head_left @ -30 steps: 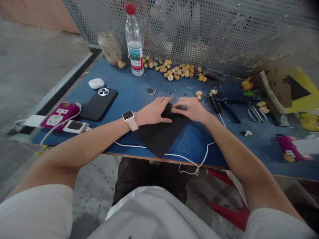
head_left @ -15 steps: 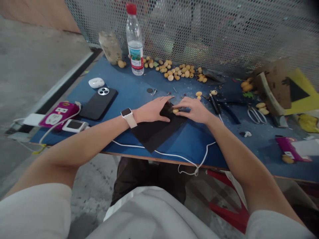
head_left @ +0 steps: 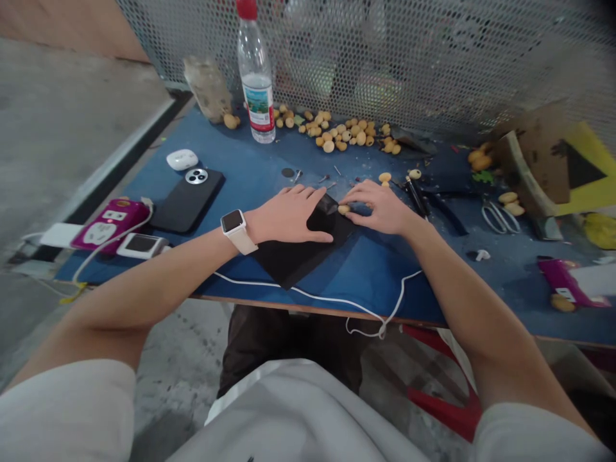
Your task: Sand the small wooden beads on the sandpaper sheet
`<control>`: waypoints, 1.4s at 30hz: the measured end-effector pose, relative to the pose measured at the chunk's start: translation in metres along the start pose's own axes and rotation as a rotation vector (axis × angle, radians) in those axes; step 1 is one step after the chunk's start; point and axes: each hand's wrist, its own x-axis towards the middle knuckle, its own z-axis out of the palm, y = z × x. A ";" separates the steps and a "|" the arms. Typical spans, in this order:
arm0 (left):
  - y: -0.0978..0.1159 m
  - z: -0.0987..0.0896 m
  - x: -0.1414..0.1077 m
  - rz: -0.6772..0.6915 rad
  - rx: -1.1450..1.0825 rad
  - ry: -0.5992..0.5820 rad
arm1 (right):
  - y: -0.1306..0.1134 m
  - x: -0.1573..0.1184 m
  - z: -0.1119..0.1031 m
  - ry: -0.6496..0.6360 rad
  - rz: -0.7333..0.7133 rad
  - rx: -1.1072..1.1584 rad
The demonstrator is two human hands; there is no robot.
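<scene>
My left hand [head_left: 291,215] lies flat with thumb and fingers apart on a black sheet [head_left: 293,260], pressing it to the blue table. The sheet looks matt, with a shinier part [head_left: 328,204] near its far corner. Thumb and fingertips of my right hand [head_left: 382,206] pinch a small tan gourd [head_left: 344,209] against the sheet's right side. Beyond my hands lie several small metal bits and a dark disc [head_left: 287,172]. Just past my right hand are two more tan gourds [head_left: 385,177] and a black pen-like tool [head_left: 415,196].
Several small gourds [head_left: 356,133] line the mesh panel behind a water bottle [head_left: 258,96]. A phone [head_left: 188,200], white earbud case [head_left: 182,159] and purple power strip [head_left: 110,224] sit left. Pliers [head_left: 447,210], scissors [head_left: 500,217] and a cardboard box [head_left: 541,151] stand right. A white cable [head_left: 327,298] crosses the front edge.
My left hand has spread and drawn slightly toward me and left. My right hand has shifted a little right with the gourd still pinched. The view has tilted slightly.
</scene>
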 end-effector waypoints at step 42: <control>-0.022 0.019 0.009 0.119 -0.025 0.078 | -0.016 0.004 0.010 -0.081 0.074 0.017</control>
